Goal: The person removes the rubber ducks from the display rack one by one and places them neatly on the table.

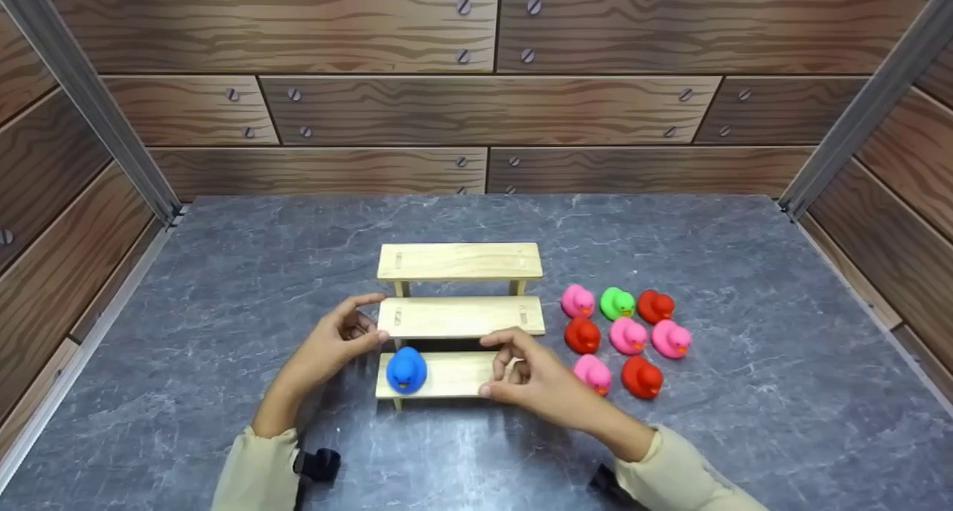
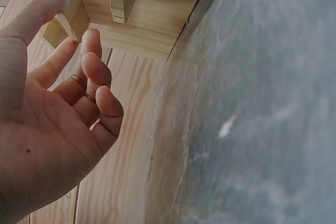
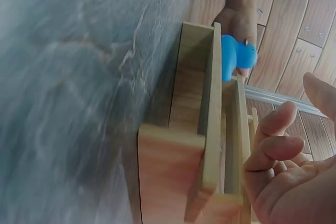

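A three-step wooden stand (image 1: 461,317) stands on the grey table. My left hand (image 1: 327,343) pinches the left end of its middle step, thumb at the front edge and index finger at the back; the left wrist view shows those fingertips on the board (image 2: 73,22) and the other fingers curled. On the left of the lowest step sits a blue rubber duck (image 1: 406,369), also in the right wrist view (image 3: 235,59). Over that step's right end hovers my right hand (image 1: 547,381), thumb and fingers apart, nothing between them; it hides part of the step.
Right of the stand, several rubber ducks sit on the table (image 1: 752,421): pink ducks (image 1: 628,336), red ducks (image 1: 642,377) and one green duck (image 1: 617,302). The right forearm passes close to the nearest pink duck (image 1: 593,373). Wood-patterned walls (image 1: 484,109) enclose the table's back and sides.
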A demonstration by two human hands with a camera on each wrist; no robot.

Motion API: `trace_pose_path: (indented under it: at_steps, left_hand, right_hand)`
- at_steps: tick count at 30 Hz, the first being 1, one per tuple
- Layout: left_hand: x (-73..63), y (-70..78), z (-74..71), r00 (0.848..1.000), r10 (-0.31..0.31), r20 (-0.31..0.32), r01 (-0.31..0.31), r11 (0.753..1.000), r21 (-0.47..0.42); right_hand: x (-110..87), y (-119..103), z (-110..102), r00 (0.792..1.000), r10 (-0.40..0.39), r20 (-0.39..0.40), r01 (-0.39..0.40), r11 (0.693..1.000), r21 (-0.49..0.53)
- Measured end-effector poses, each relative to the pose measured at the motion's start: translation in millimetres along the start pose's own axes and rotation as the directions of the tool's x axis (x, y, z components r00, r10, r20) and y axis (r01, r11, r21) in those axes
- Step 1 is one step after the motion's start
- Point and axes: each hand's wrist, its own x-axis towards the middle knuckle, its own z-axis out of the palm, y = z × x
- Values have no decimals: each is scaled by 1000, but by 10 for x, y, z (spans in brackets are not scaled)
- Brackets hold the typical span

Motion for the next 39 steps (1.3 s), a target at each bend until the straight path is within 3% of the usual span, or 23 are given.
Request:
trace_pose_path:
  at_steps: [12, 22, 33, 39]
  left_hand:
    - [2, -3, 14, 1000, -19, -20, 19, 1000, 15]
    - [-7, 22, 14, 1000, 3, -18, -3, 1000, 11]
    - [0, 18, 22, 1000, -10, -29, 11, 1000, 11]
    - [-7, 11, 16, 1000, -3, -14, 3, 1000, 15]
  right_hand:
    - [145, -52, 272, 999, 35, 23, -35, 999, -6]
    - [254, -76, 451, 999, 37, 32, -36, 998, -55]
    - [360, -90, 575, 1000, 10, 26, -7, 991, -137]
    - [409, -112, 621, 998, 43, 48, -35, 988, -150]
